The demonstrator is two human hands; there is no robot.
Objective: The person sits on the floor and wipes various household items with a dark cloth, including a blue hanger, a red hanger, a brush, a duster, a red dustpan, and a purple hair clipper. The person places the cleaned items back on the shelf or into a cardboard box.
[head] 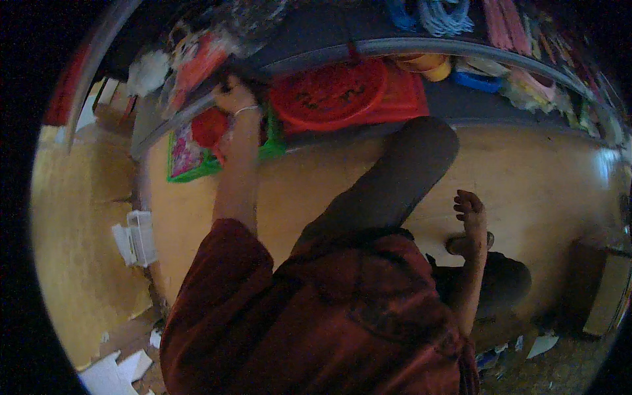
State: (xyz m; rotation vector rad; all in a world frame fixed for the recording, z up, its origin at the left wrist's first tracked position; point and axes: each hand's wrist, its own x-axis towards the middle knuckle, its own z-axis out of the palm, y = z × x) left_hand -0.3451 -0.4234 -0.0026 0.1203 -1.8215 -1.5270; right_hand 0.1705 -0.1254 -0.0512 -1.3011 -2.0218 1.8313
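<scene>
My left hand (234, 94), with a band at the wrist, reaches to the grey shelf edge at the upper left. It is by an orange-red plastic-wrapped item (205, 61); whether it holds anything is too dark and blurred to tell. Below the forearm a green-edged tray (193, 175) bears a red item (210, 127) and a pink patterned surface. A red round plastic tray (328, 94) with a dark pattern lies right of this hand. My right hand (469, 207) hangs over the floor beside my bent leg, fingers loosely curled, nothing seen in it.
Yellow-orange bowls (427, 66), a blue container (476, 81) and bagged goods stand on the lower shelf at the right. Bundles of pink strands (506, 24) lie above. A white plastic basket (142, 238) is at the left; a cardboard box (605, 291) stands at the lower right.
</scene>
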